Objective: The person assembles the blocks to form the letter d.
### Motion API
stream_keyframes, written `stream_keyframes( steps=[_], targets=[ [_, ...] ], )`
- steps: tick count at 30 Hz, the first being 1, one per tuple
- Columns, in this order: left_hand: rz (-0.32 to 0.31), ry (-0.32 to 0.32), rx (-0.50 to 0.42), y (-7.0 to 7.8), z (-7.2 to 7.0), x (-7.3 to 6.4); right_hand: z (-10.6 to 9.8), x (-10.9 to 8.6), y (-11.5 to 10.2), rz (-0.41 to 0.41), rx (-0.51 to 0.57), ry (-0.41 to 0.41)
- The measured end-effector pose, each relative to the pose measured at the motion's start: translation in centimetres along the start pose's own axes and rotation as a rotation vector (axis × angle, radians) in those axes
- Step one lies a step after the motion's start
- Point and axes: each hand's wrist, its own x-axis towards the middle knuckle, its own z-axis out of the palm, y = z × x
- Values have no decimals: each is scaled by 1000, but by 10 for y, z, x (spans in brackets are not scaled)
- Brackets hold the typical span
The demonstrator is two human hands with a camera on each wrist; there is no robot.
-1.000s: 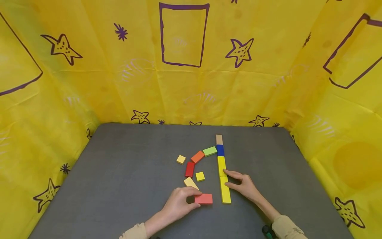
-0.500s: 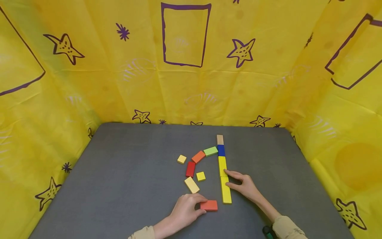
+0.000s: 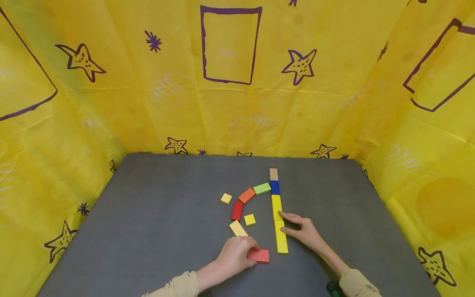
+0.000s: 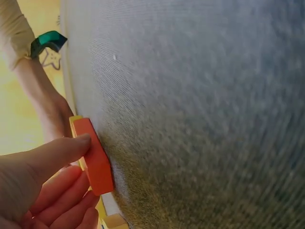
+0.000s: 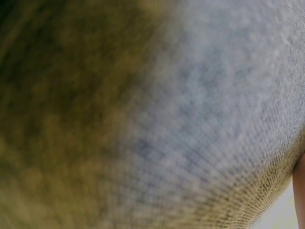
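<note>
My left hand (image 3: 234,255) pinches a coral-red rectangular block (image 3: 262,256) between thumb and fingers, low over or on the grey table. In the left wrist view the thumb lies along one face of this block (image 4: 95,160). My right hand (image 3: 306,233) touches the right side of two yellow blocks, a far one (image 3: 276,204) and a near one (image 3: 281,241), with its fingertips. They lie end to end, in line with a blue block (image 3: 275,187) and a tan block (image 3: 273,174). The right wrist view shows mostly blurred table and a sliver of skin.
Left of the line, a green block (image 3: 262,189), an orange block (image 3: 247,195), a red block (image 3: 237,210) and a cream block (image 3: 238,228) form a curve. Two small squares, yellow (image 3: 250,220) and pale (image 3: 226,199), lie nearby. Yellow patterned cloth (image 3: 237,119) surrounds the table (image 3: 167,206).
My left hand has carried the coral-red block toward the near side and slightly right, then a little back left. The right hand stays on the yellow blocks.
</note>
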Motion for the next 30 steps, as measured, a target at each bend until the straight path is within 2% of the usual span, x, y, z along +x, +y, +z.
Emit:
stream_keyframes(
  steps=[6,14,25,30],
  targets=[
    [-26,-3,-24,-4,-1,5,0,1,-1,0,-4,-5],
    [-3,31,-7,-8,-3,9,-1,1,-2,15,-1,-11],
    [-8,36,34,-11,-4,11,0,0,-1,7,12,-7],
    [-7,30,24,-13,-5,11,0,0,1,6,16,-11]
  ],
)
